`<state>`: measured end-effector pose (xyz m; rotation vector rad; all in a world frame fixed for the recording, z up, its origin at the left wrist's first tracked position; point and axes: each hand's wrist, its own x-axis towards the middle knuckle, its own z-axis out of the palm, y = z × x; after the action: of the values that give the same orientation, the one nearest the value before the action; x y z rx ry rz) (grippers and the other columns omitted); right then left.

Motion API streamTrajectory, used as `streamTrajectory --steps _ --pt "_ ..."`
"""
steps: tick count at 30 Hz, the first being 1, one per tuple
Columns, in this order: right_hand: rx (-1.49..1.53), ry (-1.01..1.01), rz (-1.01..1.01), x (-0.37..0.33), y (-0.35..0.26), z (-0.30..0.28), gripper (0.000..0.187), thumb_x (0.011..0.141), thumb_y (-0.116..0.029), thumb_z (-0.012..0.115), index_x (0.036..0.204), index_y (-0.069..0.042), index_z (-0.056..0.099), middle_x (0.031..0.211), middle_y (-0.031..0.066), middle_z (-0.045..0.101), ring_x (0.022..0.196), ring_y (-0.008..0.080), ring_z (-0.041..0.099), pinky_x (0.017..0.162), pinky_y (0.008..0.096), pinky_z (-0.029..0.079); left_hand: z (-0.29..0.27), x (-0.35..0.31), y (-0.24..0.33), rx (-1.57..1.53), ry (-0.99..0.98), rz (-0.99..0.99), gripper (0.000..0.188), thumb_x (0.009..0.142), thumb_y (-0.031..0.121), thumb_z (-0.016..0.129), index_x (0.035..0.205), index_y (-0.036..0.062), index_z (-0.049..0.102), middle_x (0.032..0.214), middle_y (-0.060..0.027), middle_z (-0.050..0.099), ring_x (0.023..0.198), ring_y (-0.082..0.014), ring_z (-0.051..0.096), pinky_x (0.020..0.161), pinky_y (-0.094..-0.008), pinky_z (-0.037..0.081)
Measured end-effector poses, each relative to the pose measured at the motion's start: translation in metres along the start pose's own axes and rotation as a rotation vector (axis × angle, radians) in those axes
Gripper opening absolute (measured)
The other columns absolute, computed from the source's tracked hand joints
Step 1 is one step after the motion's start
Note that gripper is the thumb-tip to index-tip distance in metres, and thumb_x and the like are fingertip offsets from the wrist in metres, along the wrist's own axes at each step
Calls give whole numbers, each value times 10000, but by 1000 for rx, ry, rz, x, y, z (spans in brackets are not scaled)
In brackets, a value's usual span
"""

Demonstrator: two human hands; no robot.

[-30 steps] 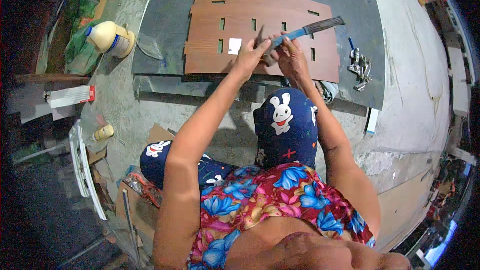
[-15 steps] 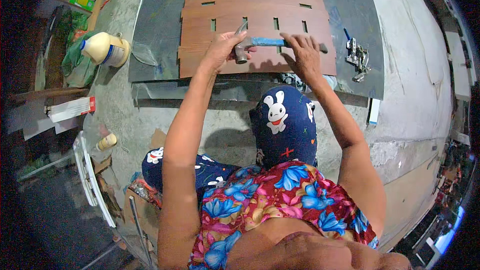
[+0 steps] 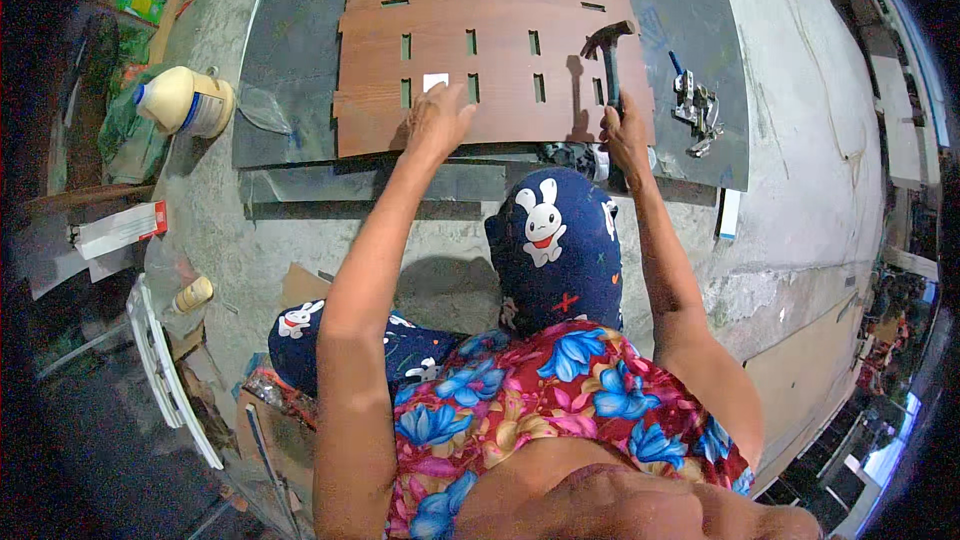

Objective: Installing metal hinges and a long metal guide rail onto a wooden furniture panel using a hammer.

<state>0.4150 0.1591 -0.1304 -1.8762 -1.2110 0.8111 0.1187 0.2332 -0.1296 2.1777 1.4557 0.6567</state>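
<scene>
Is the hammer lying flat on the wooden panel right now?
No. The right hand grips the hammer by its handle, with the head raised over the wooden panel.

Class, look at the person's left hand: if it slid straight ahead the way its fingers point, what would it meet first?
Probably the small white piece lying on the brown slotted panel, just ahead of the left hand; a slot lies beside it.

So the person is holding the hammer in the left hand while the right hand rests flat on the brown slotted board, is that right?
Not quite: the hands are swapped. In the head view the right hand grips the hammer, raised over the brown slotted board, while the left hand rests flat on the board's near edge.
</scene>
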Motion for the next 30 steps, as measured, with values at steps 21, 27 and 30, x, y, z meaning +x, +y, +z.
streamTrajectory --steps 21,27,30 --pt "-307 195 -229 39 4 8 275 842 -135 528 1106 -65 495 914 236 604 880 404 585 700 441 457 14 -24 3 204 -97 -57 361 705 164 684 1024 40 570 1233 -230 433 1124 -389 426 896 -515 375" --pt "-320 187 -212 44 3 5 287 847 -139 516 1120 -59 483 893 229 604 853 406 586 688 448 451 15 -24 4 208 -85 -68 363 712 161 681 1037 42 572 1233 -215 432 1117 -382 429 891 -526 380" --pt "-340 196 -221 43 2 3 279 855 -151 505 1108 -35 503 874 229 594 834 392 582 704 433 444 14 -23 7 213 -125 -87 368 717 164 679 1046 40 570 1245 -212 416 1134 -382 412 884 -554 375"
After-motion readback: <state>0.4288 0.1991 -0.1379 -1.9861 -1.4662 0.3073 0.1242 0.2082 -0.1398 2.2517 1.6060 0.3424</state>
